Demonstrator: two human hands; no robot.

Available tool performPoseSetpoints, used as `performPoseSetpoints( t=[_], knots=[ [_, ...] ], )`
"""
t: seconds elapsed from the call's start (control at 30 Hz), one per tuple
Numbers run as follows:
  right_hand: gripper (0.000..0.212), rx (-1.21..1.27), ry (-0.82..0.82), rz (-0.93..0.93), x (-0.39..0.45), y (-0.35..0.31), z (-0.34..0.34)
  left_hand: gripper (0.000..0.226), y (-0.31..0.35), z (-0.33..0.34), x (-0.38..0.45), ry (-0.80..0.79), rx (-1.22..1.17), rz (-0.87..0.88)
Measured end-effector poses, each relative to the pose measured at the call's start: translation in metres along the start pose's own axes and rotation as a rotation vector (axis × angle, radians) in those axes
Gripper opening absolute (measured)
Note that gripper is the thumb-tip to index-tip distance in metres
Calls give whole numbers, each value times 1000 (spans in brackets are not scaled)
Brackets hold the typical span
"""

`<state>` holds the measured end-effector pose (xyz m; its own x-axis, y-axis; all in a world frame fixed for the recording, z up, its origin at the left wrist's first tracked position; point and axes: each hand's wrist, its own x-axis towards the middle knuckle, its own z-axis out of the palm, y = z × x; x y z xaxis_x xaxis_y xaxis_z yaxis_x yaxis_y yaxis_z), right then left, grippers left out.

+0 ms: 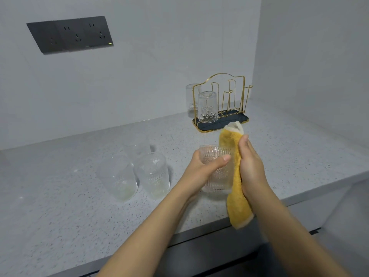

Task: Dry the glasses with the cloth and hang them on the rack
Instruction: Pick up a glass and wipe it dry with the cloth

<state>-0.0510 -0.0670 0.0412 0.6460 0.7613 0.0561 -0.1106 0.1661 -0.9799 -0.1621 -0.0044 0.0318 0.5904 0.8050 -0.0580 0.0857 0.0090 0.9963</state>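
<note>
Three glasses (135, 172) wait on the bench (60, 206) while the left hand (201, 168) grips a glass (216, 176), the right hand (251, 166) presses the cloth (235, 188) against it, drying under way; next, upend it onto the rack (221, 100).

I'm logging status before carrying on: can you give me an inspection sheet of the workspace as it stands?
Surface: grey speckled countertop, with faint wet-looking spots.
Job's things: gold wire rack on a dark tray, with two glasses hung upside down, one at the front, one behind. Three upright glasses wait at the left. One glass in hand, with the yellow cloth against its side.
Clutter: nothing seen.
Grippers: left hand grips the held glass; right hand presses the cloth to it.
Cables: nothing seen.
Surroundings: pale wall, dark socket panel at upper left with nothing plugged in; corner wall on the right.
</note>
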Motion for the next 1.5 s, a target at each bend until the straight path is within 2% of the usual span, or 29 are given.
performPoseSetpoints(
  t=[0.1, 0.17, 0.23, 0.33, 0.47, 0.6, 0.67, 0.73, 0.83, 0.9, 1.0, 1.03, 1.1, 1.17, 1.3, 1.33, 1.4, 1.43, 1.5],
  knots=[
    [37, -25, 33, -82, -4, -1, 2, 112, -1, -2, 3, -32, 36, -60],
    [44, -83, 65, -165, -7, -2, 6, 110, 2, -3, 4, -70, 38, -63],
    [51, -152, 92, -268, -6, -2, 9, 94, 5, -4, 5, -139, -48, -88],
    [50, -216, 65, -366, -1, -2, 10, 36, 8, -10, 8, -308, -245, -121],
    [49, -244, -3, -426, 9, -2, 6, 48, 9, -10, 8, -445, -435, -218],
    [53, -364, 149, -475, 21, -2, 7, 57, 8, -10, 7, -388, -467, -206],
    [55, -438, 269, -443, 29, -5, 6, 66, 5, -7, 5, -264, -367, -112],
    [56, -520, 353, -404, 35, -8, 5, 75, -1, 0, 1, -70, -171, 35],
    [56, -592, 385, -405, 39, -6, 7, 67, -10, 8, -1, 100, 7, 217],
    [55, -581, 358, -450, 38, -2, 7, 65, -10, 9, 4, 85, -90, 146],
    [51, -463, 296, -565, 34, 2, 6, 55, -1, 5, 7, -130, -576, -157],
    [49, -445, 277, -602, 32, 2, 6, 50, 0, 3, 6, -194, -656, -234],
    [48, -433, 270, -636, 32, 2, 8, 53, 0, 1, 4, -250, -628, -277],
    [51, -428, 327, -601, 35, -2, 8, 58, -1, 2, 3, -203, -504, -218],
    [56, -545, 390, -467, 41, -6, 11, 75, -14, 7, 3, 103, 39, 208],
    [56, -548, 382, -455, 41, -5, 12, 74, -17, 6, 2, 153, 109, 267],
    [55, -521, 348, -475, 40, -2, 11, 67, -17, 6, 3, 181, 62, 275],
    [54, -500, 329, -500, 39, -1, 10, 62, -14, 6, 4, 137, -47, 213],
    [52, -453, 298, -549, 37, 2, 8, 49, -5, 6, 4, -32, -363, -38]
  ],
)
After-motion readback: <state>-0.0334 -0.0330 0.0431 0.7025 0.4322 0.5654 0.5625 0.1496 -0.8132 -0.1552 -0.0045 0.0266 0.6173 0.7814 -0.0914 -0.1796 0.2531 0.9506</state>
